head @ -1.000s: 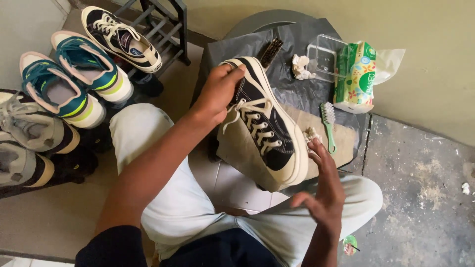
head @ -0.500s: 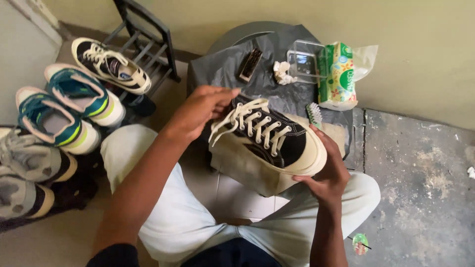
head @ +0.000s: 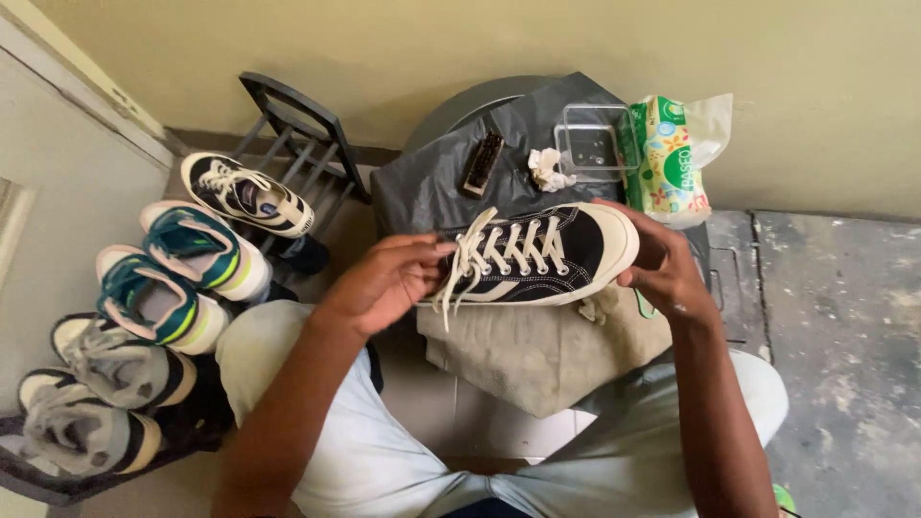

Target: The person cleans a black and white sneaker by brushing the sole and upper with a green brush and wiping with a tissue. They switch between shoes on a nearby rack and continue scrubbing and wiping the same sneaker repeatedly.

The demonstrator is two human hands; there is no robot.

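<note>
A black canvas sneaker with white laces and a cream rubber toe lies sideways between my hands, toe to the right. My left hand grips its heel end, fingers by the laces. My right hand holds the toe end from behind. Under the shoe a beige cloth drapes over my lap. My legs wear light trousers.
A black plastic sheet covers a round surface holding a dark brush, a crumpled tissue, a clear plastic box and a green tissue pack. Left stand several sneakers and a black shoe rack.
The shoe has been turned from toe toward me to lying sideways, toe right. My right hand moved from under the sole to the toe end. The view tilted up.
</note>
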